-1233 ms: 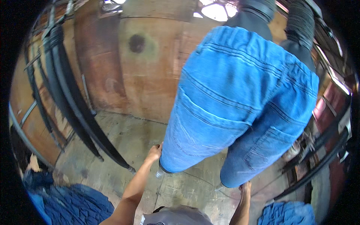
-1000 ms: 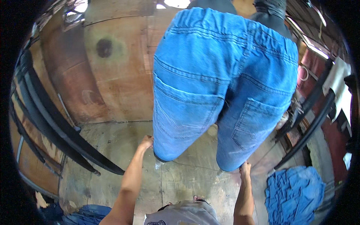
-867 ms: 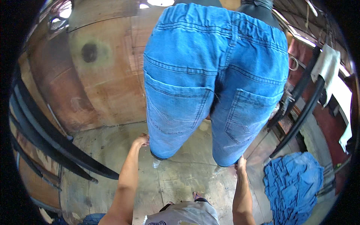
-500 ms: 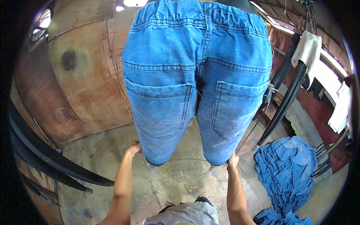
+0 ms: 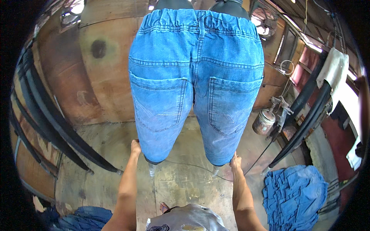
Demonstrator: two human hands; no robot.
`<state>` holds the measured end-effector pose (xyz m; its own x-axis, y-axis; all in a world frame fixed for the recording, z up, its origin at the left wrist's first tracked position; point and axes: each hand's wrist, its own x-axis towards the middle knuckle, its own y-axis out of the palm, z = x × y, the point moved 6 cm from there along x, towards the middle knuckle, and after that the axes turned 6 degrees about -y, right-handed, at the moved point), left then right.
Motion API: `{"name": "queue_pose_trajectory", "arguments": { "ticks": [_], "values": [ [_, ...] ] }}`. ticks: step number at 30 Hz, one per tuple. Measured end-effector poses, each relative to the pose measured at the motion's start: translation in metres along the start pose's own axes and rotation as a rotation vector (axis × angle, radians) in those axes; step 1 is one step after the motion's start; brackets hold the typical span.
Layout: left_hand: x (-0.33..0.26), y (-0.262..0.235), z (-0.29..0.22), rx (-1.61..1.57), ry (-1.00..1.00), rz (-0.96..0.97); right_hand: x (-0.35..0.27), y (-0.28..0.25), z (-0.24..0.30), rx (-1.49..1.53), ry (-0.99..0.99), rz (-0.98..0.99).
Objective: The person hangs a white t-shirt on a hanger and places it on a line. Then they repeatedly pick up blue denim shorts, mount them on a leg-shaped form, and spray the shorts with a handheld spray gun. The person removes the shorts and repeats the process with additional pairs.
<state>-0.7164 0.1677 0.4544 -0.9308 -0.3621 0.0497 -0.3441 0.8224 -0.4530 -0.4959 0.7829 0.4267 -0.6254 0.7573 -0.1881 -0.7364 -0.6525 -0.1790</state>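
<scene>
The jeans now hang square in front of me, back side toward the camera, both rear pockets level and the elastic waistband stretched across two dark rounded forms at the top. A little over a second ago they sat off to the upper right and tilted; since then they have swung to the centre and upright, so I judge I have come round to face them straight on, which puts both hems within equal reach.

My left hand is up at the hem of the left leg, fingers against the cloth edge; I cannot tell whether it pinches the denim or only touches it. My right hand sits at the hem of the right leg in the same way, and its grip is equally hard to read. Both hands were already at these hems in the earlier pictures, so the hold has stayed while the view has turned.

The pile of blue cloth on the floor, earlier at the lower edge, now lies well to my right. A dusty can stands beyond the right leg, near slanting dark pipes.
</scene>
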Motion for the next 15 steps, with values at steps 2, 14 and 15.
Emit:
{"name": "queue_pose_trajectory", "arguments": {
  "ticks": [2,14,15],
  "values": [
    [-0.022,-0.012,-0.002,-0.002,-0.025,-0.124,-0.002,0.016,0.003,0.082,0.032,0.079],
    [-0.097,-0.074,0.012,0.052,-0.18,-0.209,-0.006,0.074,0.03,0.227,0.218,0.387],
    [-0.098,-0.077,0.016,0.049,-0.193,-0.203,-0.005,0.076,0.03,0.232,0.2,0.35]
  ]
}}
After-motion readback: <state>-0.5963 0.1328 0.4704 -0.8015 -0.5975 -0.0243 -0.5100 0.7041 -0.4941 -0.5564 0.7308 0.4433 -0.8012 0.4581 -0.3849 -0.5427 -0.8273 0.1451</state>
